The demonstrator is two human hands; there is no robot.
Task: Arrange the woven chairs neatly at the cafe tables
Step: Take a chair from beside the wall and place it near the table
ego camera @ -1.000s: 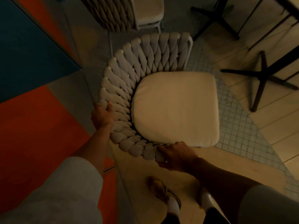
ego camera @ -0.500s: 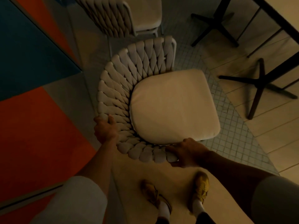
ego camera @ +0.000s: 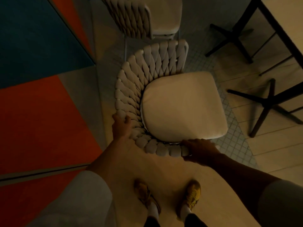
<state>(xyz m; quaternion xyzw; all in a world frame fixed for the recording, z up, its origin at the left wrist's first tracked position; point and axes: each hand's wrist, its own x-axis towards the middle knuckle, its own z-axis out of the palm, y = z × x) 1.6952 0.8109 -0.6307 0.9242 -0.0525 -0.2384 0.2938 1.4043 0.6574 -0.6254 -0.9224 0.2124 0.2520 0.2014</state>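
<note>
A woven chair (ego camera: 131, 89) with a curved cream rope back and a pale seat cushion (ego camera: 182, 105) stands in the middle of the head view, right in front of my feet. My left hand (ego camera: 120, 126) grips the woven back at its lower left curve. My right hand (ego camera: 199, 150) grips the near end of the back rim, by the cushion's front corner. A second woven chair (ego camera: 139, 18) of the same kind stands just beyond it at the top. A cafe table's edge (ego camera: 282, 27) shows at the top right.
Two black cross-shaped table bases (ego camera: 268, 102) (ego camera: 232, 33) stand on the floor to the right of the chairs. A wall with orange and blue panels (ego camera: 41, 112) runs along the left. My two yellow shoes (ego camera: 193, 194) stand on the pale floor below.
The chair has swung round in my hands, its back's open end turning more upright in view, and it sits closer to the second chair. Both feet now stand side by side.
</note>
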